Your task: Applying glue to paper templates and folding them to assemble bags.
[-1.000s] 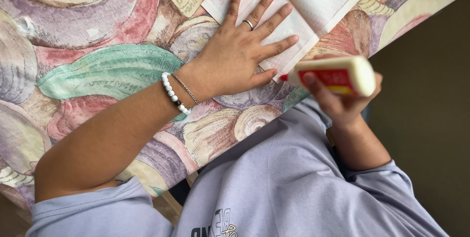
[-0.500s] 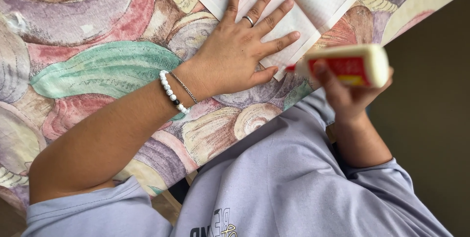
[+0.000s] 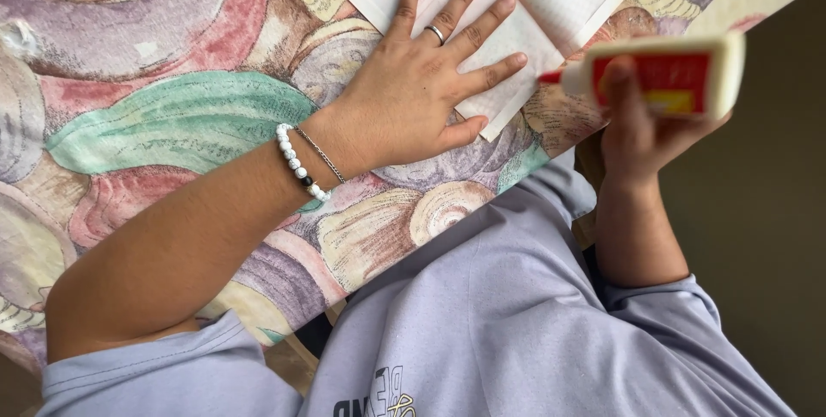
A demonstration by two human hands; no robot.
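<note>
- Under our left hand [image 3: 422, 94]: white paper sheets [image 3: 525, 21], lying on the table [image 3: 172, 124], which wears a cloth printed with large shells in pink, green and lilac. Fingers spread and pressed flat on the lower sheet, palm on the cloth just beside the paper's near corner. Ring on one finger; white bead bracelet [image 3: 298, 163] and a thin chain at the wrist.
- To the right of that hand, off the table edge: our right hand [image 3: 641, 124], wrapped around a glue bottle [image 3: 667, 77], white with a red and yellow label. Bottle held sideways, red nozzle pointing toward the paper's near edge, close to the left fingertips but apart from them.
- Below both hands: our lilac shirt [image 3: 516, 322].
- Risks, as we judge them: a squeeze with the nozzle short of the sheet could drip glue onto the cloth or the shirt; glue could smear the left fingers lying near the nozzle; lifting the flat hand could let the sheets shift.
</note>
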